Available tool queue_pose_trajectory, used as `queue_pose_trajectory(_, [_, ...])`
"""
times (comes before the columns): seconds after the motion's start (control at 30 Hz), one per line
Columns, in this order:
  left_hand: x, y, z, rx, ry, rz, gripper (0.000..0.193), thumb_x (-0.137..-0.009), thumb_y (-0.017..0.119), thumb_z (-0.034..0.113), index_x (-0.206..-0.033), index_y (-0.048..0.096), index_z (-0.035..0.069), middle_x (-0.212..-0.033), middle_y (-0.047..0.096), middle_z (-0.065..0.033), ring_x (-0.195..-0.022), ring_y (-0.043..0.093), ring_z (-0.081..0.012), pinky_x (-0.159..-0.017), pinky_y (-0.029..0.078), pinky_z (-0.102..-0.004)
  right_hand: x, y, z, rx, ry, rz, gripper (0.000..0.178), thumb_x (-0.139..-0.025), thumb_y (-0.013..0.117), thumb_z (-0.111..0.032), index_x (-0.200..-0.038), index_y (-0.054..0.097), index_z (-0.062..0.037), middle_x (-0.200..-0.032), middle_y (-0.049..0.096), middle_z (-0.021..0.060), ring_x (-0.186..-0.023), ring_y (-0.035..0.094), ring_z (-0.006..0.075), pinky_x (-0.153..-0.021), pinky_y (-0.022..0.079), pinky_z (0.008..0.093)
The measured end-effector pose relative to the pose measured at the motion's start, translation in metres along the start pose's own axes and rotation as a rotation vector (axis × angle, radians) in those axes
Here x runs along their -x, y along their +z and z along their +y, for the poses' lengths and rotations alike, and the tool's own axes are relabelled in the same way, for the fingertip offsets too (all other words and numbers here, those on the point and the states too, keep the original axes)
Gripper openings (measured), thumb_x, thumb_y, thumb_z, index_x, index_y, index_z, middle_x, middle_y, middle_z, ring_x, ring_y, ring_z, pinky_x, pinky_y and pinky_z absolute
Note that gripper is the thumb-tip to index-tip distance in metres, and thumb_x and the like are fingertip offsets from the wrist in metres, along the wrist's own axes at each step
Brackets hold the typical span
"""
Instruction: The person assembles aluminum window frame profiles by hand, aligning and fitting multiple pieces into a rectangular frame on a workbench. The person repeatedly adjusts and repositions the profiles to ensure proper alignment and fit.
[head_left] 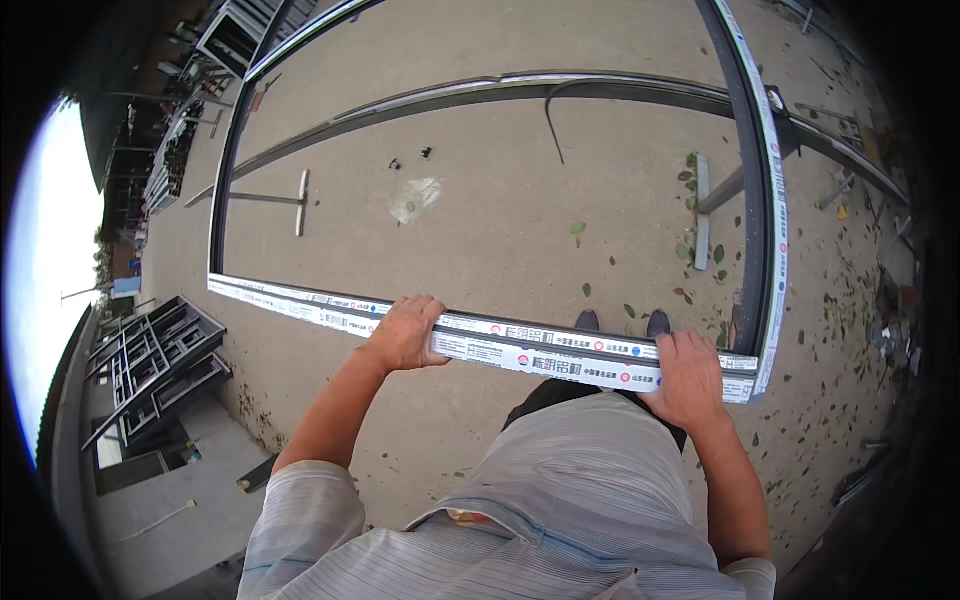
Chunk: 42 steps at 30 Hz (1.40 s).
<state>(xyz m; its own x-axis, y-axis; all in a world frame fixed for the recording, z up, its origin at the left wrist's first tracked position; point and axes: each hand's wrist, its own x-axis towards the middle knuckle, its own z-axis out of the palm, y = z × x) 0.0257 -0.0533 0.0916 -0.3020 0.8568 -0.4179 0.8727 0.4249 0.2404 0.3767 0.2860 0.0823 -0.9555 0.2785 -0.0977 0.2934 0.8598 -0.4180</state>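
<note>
A large metal frame (565, 368), its bars wrapped in white printed film, lay level in front of the person, its near bar just before the waist and the rest stretching to the far side. The left hand (405, 333) was closed around the near bar, left of the person's body, fingers bent over the top. The right hand (688, 380) gripped the same bar close to the frame's near right corner, its fingers curled over the top too.

Below the near bar, the tips of two dark shoes (588, 320) showed between the hands. Farther off, a long metal rail (480, 92) ran from left to right beneath the frame, and a thin dark strip (551, 118) hung from it. A pale foot bar (302, 203) sat on the floor at the left, and another stood at the right. On the concrete floor (480, 235) lay a scrap of clear plastic (416, 200), two small dark bits (427, 153) and scattered leaves (578, 228), thickest toward the right. Well off to the left, dark frames (165, 350) leaned in a pile.
</note>
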Motion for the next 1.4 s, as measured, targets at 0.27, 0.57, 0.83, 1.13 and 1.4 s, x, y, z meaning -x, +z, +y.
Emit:
queue_pose_trajectory(0.27, [0.016, 0.006, -0.002, 0.087, 0.042, 0.102, 0.048, -0.08, 0.084, 0.042, -0.102, 0.062, 0.006, -0.099, 0.067, -0.016, -0.097, 0.068, -0.0367, -0.091, 0.052, -0.0471, 0.001, 0.013, 0.0, 0.059, 0.016, -0.1, 0.057, -0.068, 0.09, -0.028, -0.107, 0.058, -0.0009, -0.101, 0.06, 0.0227, -0.098, 0.06, 0.0457, -0.091, 0.048, 0.0547])
queue_pose_trajectory(0.57, [0.013, 0.011, 0.001, 0.16, 0.032, 0.156, 0.049, -0.076, 0.085, 0.046, -0.096, 0.065, 0.006, -0.097, 0.07, -0.017, -0.097, 0.071, -0.0404, -0.092, 0.055, -0.051, 0.001, 0.008, 0.004, 0.081, 0.011, -0.115, 0.059, -0.067, 0.091, -0.029, -0.106, 0.056, -0.0014, -0.097, 0.059, 0.0234, -0.097, 0.06, 0.047, -0.086, 0.048, 0.0558])
queue_pose_trajectory(0.83, [0.005, 0.014, -0.006, 0.155, 0.065, 0.135, 0.055, -0.075, 0.085, 0.052, -0.097, 0.066, 0.006, -0.101, 0.072, -0.0166, -0.1, 0.072, -0.0402, -0.09, 0.057, -0.0514, -0.006, -0.001, 0.0, 0.109, 0.031, -0.207, 0.065, -0.067, 0.096, -0.034, -0.105, 0.056, -0.0001, -0.1, 0.062, 0.0227, -0.1, 0.063, 0.0458, -0.086, 0.052, 0.0554])
queue_pose_trajectory(1.13, [0.003, 0.015, -0.007, 0.088, 0.092, 0.077, 0.052, -0.078, 0.081, 0.047, -0.103, 0.063, 0.006, -0.101, 0.066, -0.0148, -0.101, 0.068, -0.036, -0.09, 0.053, -0.0486, 0.001, 0.008, 0.007, 0.081, -0.046, -0.131, 0.057, -0.067, 0.09, -0.026, -0.105, 0.055, -0.0011, -0.098, 0.057, 0.0228, -0.095, 0.058, 0.0478, -0.082, 0.047, 0.0566])
queue_pose_trajectory(1.4, [0.021, 0.038, -0.007, 0.063, 0.08, 0.284, 0.057, -0.075, 0.084, 0.05, -0.104, 0.066, 0.005, -0.105, 0.069, -0.0163, -0.106, 0.07, -0.037, -0.093, 0.056, -0.049, 0.003, 0.015, 0.004, 0.135, -0.116, -0.021, 0.059, -0.068, 0.089, -0.028, -0.108, 0.057, -0.0004, -0.098, 0.058, 0.0235, -0.094, 0.058, 0.0472, -0.081, 0.047, 0.0562])
